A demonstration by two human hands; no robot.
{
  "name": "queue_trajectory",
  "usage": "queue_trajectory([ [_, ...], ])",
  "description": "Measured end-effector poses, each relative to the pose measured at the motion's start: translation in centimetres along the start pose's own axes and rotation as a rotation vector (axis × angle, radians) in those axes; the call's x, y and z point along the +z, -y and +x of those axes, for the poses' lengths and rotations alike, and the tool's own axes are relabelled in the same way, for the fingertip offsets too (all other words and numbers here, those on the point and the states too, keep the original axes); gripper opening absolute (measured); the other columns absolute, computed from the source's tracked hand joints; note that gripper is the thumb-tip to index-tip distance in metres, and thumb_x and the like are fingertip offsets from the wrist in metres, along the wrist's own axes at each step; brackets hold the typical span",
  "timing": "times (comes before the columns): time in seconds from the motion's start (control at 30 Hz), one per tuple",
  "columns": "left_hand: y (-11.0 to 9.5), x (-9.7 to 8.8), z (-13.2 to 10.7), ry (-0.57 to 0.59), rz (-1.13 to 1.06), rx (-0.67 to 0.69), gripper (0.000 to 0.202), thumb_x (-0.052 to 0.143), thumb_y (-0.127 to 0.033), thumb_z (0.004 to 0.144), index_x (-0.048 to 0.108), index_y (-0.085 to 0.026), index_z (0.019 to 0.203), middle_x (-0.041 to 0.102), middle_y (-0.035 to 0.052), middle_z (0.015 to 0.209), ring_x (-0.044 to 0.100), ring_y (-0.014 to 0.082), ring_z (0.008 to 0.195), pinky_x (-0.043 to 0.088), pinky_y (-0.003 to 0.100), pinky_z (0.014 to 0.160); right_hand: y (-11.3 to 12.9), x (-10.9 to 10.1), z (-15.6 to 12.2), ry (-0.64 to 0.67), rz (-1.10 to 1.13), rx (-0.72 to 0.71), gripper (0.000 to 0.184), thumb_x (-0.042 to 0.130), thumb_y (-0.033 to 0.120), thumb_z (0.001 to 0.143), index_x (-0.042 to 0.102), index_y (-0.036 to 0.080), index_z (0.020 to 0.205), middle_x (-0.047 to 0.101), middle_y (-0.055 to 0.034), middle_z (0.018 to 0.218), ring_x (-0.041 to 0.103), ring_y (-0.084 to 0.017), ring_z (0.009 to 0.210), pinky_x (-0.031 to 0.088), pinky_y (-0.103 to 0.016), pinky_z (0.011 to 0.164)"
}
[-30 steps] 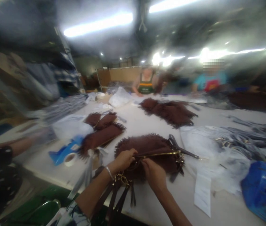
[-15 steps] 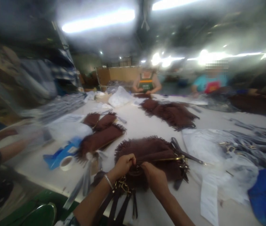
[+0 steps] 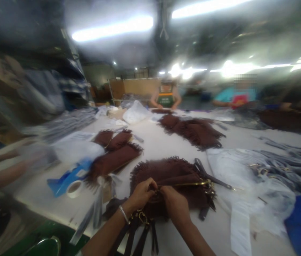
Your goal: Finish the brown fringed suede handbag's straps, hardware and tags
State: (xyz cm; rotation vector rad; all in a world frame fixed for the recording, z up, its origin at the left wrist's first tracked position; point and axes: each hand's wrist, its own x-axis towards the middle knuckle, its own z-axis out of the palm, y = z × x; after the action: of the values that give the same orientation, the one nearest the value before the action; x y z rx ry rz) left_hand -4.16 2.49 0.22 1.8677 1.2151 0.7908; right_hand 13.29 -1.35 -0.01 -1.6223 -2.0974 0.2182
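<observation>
A dark brown fringed bag [image 3: 163,169] lies on the table in front of me, with a gold-coloured zip [image 3: 190,184] along its edge. My left hand [image 3: 143,193] pinches the bag near the left end of that zip, fingers closed. Close beside it, almost touching, my right hand [image 3: 175,204] is also closed on the bag. The small part between my fingertips is mostly hidden. Dark straps with gold clasps [image 3: 143,217] hang over the near table edge below my left wrist. Another dark strap [image 3: 214,176] sticks out at the bag's right end.
More brown fringed bags [image 3: 115,158] lie left and others [image 3: 193,129] farther back. A tape roll [image 3: 74,189] sits by a blue dispenser [image 3: 62,179]. Wrapped straps and plastic [image 3: 246,177] cover the right side. A co-worker's arm [image 3: 9,174] reaches in from the left; two people stand across the table.
My hands have drawn slightly closer together at the same spot on the bag. The view has shifted a little. The co-worker's arms at the left have moved slightly.
</observation>
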Motion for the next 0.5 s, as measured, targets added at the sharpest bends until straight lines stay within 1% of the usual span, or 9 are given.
queue_trajectory([
  [0.07, 0.1, 0.1, 0.1, -0.007, -0.045, -0.006, 0.019, 0.054, -0.01, 0.071, 0.06, -0.019, 0.086, 0.062, -0.0013, 0.082, 0.056, 0.0156, 0.08, 0.041, 0.024, 0.072, 0.4, -0.1, 0.0, 0.004, -0.084, 0.014, 0.021, 0.043, 0.02, 0.093, 0.063, 0.028, 0.093, 0.067, 0.001, 0.091, 0.063, -0.012, 0.066, 0.036, -0.022, 0.054],
  [0.13, 0.2, 0.1, 0.1, -0.01, -0.11, -0.014, 0.017, 0.056, -0.011, 0.07, 0.06, -0.018, 0.085, 0.061, -0.0014, 0.081, 0.055, 0.0154, 0.079, 0.041, 0.024, 0.071, 0.6, -0.1, 0.1, -0.003, -0.128, 0.027, 0.018, 0.045, 0.02, 0.092, 0.062, 0.028, 0.092, 0.065, 0.0014, 0.09, 0.061, -0.011, 0.061, 0.032, -0.022, 0.051],
  [0.37, 1.6, 0.4, 0.3, -0.026, -0.357, -0.053, 0.02, 0.059, -0.008, 0.064, 0.059, -0.017, 0.082, 0.058, -0.0022, 0.077, 0.052, 0.0137, 0.074, 0.04, 0.023, 0.067, 0.8, -0.1, 0.3, 0.014, -0.16, 0.021, 0.019, 0.045, 0.016, 0.091, 0.059, 0.028, 0.092, 0.063, 0.0022, 0.092, 0.061, -0.011, 0.064, 0.028, -0.024, 0.051],
  [0.5, 2.2, 0.6, 0.4, -0.027, -0.422, -0.058, 0.017, 0.061, -0.009, 0.064, 0.058, -0.016, 0.08, 0.057, -0.0023, 0.074, 0.051, 0.0127, 0.07, 0.039, 0.022, 0.065, 0.8, -0.3, 0.7, 0.032, -0.201, -0.051, 0.018, 0.048, 0.013, 0.089, 0.06, 0.026, 0.091, 0.063, 0.0002, 0.091, 0.062, -0.013, 0.073, 0.03, -0.025, 0.056],
])
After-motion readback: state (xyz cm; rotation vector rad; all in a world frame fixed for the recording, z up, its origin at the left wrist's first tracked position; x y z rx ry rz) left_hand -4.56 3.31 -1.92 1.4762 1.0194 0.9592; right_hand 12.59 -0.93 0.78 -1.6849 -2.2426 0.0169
